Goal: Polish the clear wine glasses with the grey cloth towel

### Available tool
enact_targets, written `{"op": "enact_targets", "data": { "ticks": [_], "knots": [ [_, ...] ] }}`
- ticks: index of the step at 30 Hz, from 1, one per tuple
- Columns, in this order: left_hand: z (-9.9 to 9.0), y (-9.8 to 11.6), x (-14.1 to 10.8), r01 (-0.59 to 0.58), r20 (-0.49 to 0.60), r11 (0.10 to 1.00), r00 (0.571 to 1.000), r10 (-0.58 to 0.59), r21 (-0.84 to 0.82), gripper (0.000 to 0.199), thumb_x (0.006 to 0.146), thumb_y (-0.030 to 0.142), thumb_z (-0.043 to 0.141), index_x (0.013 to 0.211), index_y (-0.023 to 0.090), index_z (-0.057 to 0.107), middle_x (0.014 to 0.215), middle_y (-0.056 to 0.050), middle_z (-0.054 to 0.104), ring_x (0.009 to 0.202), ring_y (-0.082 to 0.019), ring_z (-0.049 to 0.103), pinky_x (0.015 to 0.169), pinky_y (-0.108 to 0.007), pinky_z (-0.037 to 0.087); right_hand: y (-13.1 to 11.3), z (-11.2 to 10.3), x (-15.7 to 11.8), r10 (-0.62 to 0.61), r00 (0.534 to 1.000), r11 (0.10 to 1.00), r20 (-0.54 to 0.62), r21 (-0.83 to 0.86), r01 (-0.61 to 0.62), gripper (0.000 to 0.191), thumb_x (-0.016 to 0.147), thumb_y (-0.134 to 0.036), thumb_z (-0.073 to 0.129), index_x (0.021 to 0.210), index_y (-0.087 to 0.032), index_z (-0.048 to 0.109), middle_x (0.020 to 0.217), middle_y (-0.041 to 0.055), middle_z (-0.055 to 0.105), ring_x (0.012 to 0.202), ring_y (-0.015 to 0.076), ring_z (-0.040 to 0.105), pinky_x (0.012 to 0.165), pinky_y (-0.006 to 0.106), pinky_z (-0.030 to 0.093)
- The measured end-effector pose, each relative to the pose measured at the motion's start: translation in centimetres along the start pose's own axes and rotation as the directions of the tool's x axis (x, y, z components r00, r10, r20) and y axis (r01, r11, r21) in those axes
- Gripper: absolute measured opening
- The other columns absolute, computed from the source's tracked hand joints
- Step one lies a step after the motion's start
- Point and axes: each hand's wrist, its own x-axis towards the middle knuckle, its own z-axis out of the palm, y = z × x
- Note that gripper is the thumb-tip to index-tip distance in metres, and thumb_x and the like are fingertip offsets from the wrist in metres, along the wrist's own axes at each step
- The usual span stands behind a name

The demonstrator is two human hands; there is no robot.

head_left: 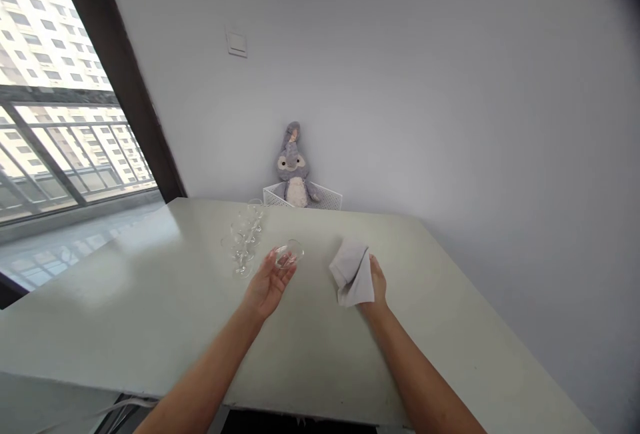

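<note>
In my left hand [270,284] is a clear glass piece [290,253] with a round rim, pinched between thumb and fingers above the table; whether it is a small bowl or the top of a stemmed glass I cannot tell. My right hand [377,284] grips a light grey cloth [351,271], which is folded loosely and hides most of the fingers. The cloth and the glass piece are apart from each other. Just left of my left hand, several clear stemmed glasses [244,241] stand close together in a cluster.
The pale table [300,354] reaches back to the wall. Behind its far edge a grey plush toy [296,171] sits in a white perforated basket [330,199]. On the left is a window with a railing [75,144]. A white cable [125,404] runs below the front edge.
</note>
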Motion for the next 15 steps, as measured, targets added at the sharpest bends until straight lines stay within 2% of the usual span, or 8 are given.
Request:
{"op": "enact_targets", "data": {
  "ticks": [2,3,4,6,8,12,15],
  "knots": [
    [0.3,-1.4,2.2,0.016,0.062,1.000,0.998,-0.018,0.027,0.023,0.076,0.023,0.059,0.098,0.019,0.052,0.099,-0.006,0.060,0.097,-0.018,0.058,0.086,-0.032,0.047,-0.8,0.4,-0.8,-0.168,0.962,0.983,-0.214,-0.110,0.147,0.051,0.079,-0.063,0.026,0.096,-0.021,0.049,0.095,0.0051,0.058,0.097,0.0222,0.050,0.080,0.035,0.040],
    [0.3,-2.1,3.1,0.028,0.095,0.999,0.995,-0.032,0.042,0.023,0.076,0.023,0.060,0.098,0.020,0.052,0.099,-0.005,0.060,0.096,-0.017,0.058,0.086,-0.033,0.046,-1.0,0.8,-1.3,-0.271,0.926,0.958,-0.263,-0.171,0.231,0.045,0.081,-0.058,0.029,0.097,-0.021,0.049,0.099,0.0055,0.057,0.099,0.0212,0.049,0.083,0.035,0.038],
    [0.3,-2.8,3.9,0.041,0.130,0.998,0.990,-0.048,0.057,0.024,0.076,0.023,0.060,0.098,0.020,0.052,0.099,-0.005,0.060,0.095,-0.017,0.058,0.086,-0.033,0.046,-1.1,1.4,-1.7,-0.372,0.896,0.917,-0.242,-0.246,0.314,0.039,0.083,-0.053,0.033,0.097,-0.021,0.050,0.103,0.0061,0.056,0.101,0.0203,0.048,0.086,0.035,0.037],
    [0.2,-4.1,4.9,0.051,0.193,0.994,0.979,-0.069,0.094,0.026,0.075,0.022,0.060,0.099,0.022,0.052,0.101,-0.004,0.060,0.094,-0.015,0.058,0.085,-0.032,0.046,-0.9,2.5,-2.3,-0.478,0.877,0.832,-0.050,-0.344,0.434,0.030,0.084,-0.044,0.037,0.097,-0.021,0.052,0.111,0.0071,0.054,0.104,0.0192,0.047,0.090,0.035,0.035],
    [0.0,-5.0,5.3,0.036,0.232,0.991,0.970,-0.066,0.132,0.029,0.074,0.022,0.061,0.102,0.023,0.051,0.104,-0.004,0.059,0.094,-0.014,0.058,0.083,-0.029,0.047,-0.5,3.4,-2.4,-0.455,0.885,0.811,0.093,-0.367,0.456,0.026,0.084,-0.039,0.040,0.099,-0.022,0.053,0.114,0.0078,0.053,0.105,0.0189,0.047,0.091,0.035,0.035],
    [-0.7,-5.8,5.2,-0.044,0.253,0.980,0.967,-0.007,0.194,0.035,0.073,0.023,0.062,0.106,0.024,0.050,0.114,-0.006,0.054,0.101,-0.015,0.054,0.084,-0.028,0.045,0.7,3.7,-1.7,-0.296,0.944,0.923,0.147,-0.209,0.322,0.039,0.082,-0.037,0.045,0.118,-0.022,0.044,0.119,0.0073,0.052,0.108,0.0182,0.047,0.090,0.033,0.037],
    [-1.2,-6.0,4.9,-0.127,0.266,0.957,0.962,0.055,0.261,0.039,0.071,0.026,0.064,0.107,0.023,0.050,0.116,-0.006,0.053,0.103,-0.017,0.053,0.087,-0.031,0.043,1.1,3.5,-1.2,-0.223,0.951,0.964,0.212,-0.100,0.248,0.041,0.079,-0.038,0.050,0.118,-0.023,0.048,0.111,0.0032,0.056,0.102,0.0180,0.051,0.088,0.031,0.037]
  ]
}}
